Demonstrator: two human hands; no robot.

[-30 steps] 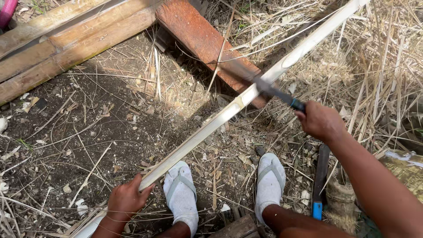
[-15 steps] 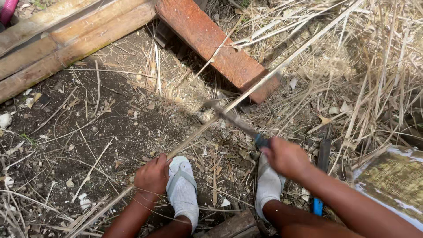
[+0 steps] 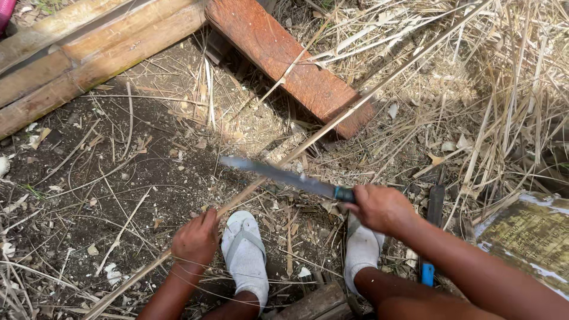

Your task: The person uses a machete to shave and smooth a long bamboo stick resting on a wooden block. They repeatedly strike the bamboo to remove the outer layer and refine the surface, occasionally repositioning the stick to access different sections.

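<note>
Holding a long thin bamboo strip (image 3: 308,142) near its low end, the left hand (image 3: 195,240) has its fingers curled tight around it. The strip runs up from the bottom left of the ground, past the left foot (image 3: 246,255), over the dirt, and far away to the top right, across a reddish wood plank (image 3: 290,62). The right hand (image 3: 382,207) is closed in a fist around the dark handle of a big knife (image 3: 278,175). The flat grey blade points to the left and lies across the strip, just above it. Whether the blade touches the strip cannot be told.

The strip looks light and very thin. It probably bends easily and springs back, so it may wobble if held at only one spot. Its edges may be sharp and splintery, so a firm grip on the flat sides seems safest. The low end, close to the body, looks like the best place to hold it, well away from the blade.

The knife looks heavier, hard and stiff. It should be held only by the handle, as it is now.

Both feet wear white sandals with socks. Dry grass (image 3: 504,89) and straw lie all around. Thick bamboo poles (image 3: 89,53) lie at the top left. Another tool with a blue end (image 3: 428,269) lies by the right foot (image 3: 363,252).
</note>
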